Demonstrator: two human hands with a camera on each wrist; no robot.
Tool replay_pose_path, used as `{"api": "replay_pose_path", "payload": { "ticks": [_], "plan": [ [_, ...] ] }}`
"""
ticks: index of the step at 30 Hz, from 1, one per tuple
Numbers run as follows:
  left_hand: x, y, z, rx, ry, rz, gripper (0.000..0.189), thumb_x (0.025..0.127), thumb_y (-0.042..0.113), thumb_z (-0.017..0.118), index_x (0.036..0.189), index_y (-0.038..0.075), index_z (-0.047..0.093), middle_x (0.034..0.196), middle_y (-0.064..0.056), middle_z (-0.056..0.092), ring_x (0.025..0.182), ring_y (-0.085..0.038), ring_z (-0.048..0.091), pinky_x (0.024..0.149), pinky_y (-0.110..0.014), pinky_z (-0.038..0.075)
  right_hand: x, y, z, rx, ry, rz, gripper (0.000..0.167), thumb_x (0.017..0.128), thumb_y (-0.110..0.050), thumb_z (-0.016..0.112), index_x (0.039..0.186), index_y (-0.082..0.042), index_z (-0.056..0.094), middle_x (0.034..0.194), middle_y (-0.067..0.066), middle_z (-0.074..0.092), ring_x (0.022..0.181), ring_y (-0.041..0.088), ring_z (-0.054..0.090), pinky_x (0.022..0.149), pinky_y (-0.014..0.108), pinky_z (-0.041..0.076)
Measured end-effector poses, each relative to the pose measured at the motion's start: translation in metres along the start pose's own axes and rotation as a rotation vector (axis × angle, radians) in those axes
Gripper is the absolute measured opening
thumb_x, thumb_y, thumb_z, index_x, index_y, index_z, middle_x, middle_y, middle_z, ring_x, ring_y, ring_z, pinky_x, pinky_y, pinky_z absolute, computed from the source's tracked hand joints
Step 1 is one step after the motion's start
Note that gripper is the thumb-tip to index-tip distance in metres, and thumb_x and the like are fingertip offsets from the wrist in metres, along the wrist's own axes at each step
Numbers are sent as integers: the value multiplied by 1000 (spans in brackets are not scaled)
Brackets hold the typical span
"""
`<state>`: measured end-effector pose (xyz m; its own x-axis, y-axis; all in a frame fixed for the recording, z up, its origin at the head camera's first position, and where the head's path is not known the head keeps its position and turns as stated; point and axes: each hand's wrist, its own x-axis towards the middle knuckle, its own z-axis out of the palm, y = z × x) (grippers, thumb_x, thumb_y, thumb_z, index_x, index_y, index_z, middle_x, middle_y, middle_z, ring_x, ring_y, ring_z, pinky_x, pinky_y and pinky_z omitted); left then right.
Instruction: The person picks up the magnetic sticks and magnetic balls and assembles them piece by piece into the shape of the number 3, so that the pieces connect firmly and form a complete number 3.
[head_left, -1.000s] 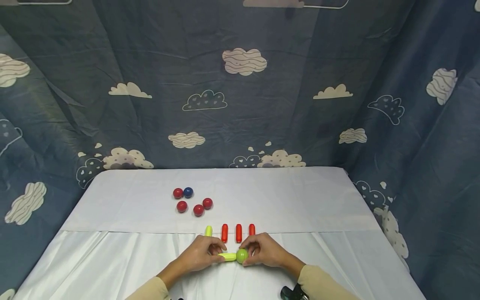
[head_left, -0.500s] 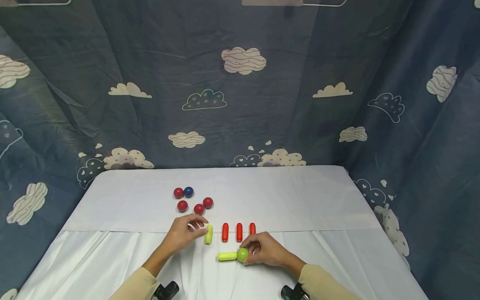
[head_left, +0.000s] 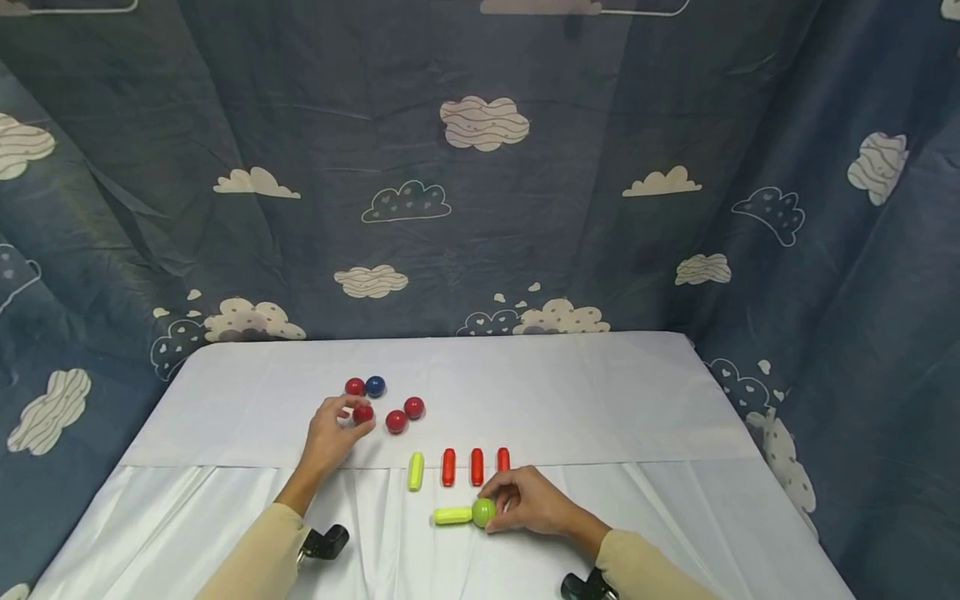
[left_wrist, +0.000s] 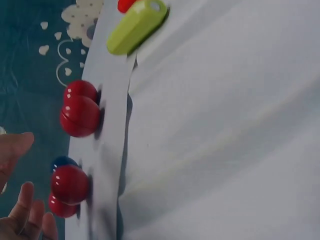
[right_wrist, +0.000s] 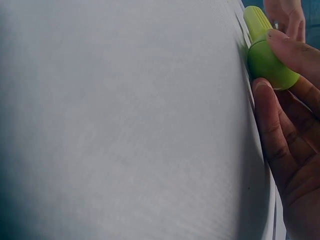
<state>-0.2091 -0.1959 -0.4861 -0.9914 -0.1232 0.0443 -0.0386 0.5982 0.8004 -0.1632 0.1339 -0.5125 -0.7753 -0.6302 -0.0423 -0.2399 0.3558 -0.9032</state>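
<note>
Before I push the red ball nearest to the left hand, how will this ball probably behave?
The red ball would probably roll easily, being round on the white cloth. Its shiny highlights suggest a smooth, perhaps slippery surface. Pushed away, it may knock the blue ball beyond it.

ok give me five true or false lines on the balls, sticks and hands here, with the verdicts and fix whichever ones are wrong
1. The right hand holds the green ball. True.
2. The left hand grips a stick. False: the left hand is at a red ball, with no stick in it.
3. Three red sticks lie side by side in a row. True.
4. A red stick touches the green ball. False: a yellow stick does.
5. There are two blue balls. False: only one blue ball shows, next to a red one.
</note>
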Motion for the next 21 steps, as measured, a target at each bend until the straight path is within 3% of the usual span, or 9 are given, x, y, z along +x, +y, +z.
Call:
{"api": "replay_pose_path", "payload": {
  "ticks": [6, 14, 21],
  "plan": [
    [11, -10, 3, -22, 24, -15, 35, 80, 8, 75, 113, 4, 63, 122, -22, 50, 107, -37, 50, 90, -49, 40, 1, 1, -1, -15, -2, -4, 34, 69, -10, 86, 100, -9, 71, 96, -4, 68, 69, 3, 59, 58, 20, 49],
    [20, -18, 11, 38, 17, -13, 36, 80, 7, 74, 113, 3, 61, 118, -24, 51, 102, -37, 51, 87, -48, 41, 1, 1, -1, -9, 4, 0, 34, 69, -9, 86, 99, -8, 71, 95, -4, 68, 69, 4, 60, 58, 21, 50],
    [23, -21, 14, 95, -37, -57, 37, 80, 5, 73, 114, 2, 60, 118, -25, 51, 111, -40, 51, 98, -53, 41, 1, 2, -1, -4, 3, -3, 35, 68, -9, 86, 99, -7, 71, 94, -3, 68, 69, 4, 59, 58, 21, 50]
  ]
}}
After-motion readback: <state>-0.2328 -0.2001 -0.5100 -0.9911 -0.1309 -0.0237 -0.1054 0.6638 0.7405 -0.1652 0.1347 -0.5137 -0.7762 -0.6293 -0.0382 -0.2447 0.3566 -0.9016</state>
